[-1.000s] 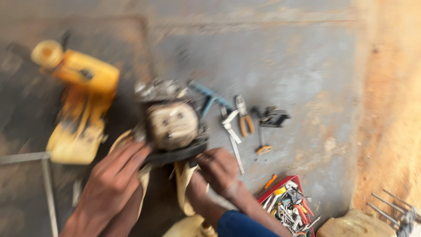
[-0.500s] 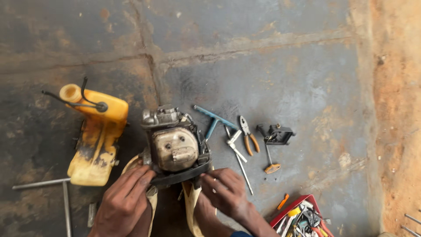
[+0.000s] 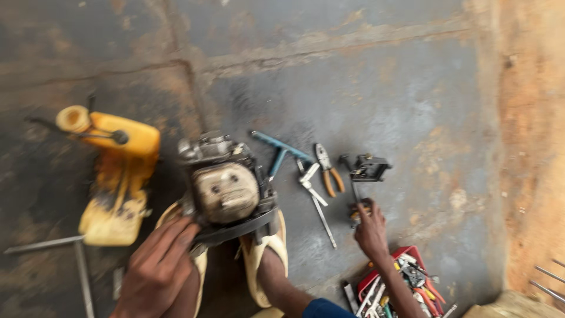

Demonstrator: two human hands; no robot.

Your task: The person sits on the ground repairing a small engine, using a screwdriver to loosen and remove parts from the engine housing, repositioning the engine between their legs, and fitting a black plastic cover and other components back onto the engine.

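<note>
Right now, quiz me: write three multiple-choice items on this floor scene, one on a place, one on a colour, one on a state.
1. The pliers lie where, seen from the small engine?
A to its right
B to its left
C on top of it

2. The fuel tank housing is
A blue
B yellow
C white

3. The right hand is
A on the engine
B at a screwdriver handle
C inside the red tool tray

Key: 1 A, tools lie right of the engine; 2 B, plainly yellow; 3 B, fingers reach its handle while the left hand steadies the engine.
</note>
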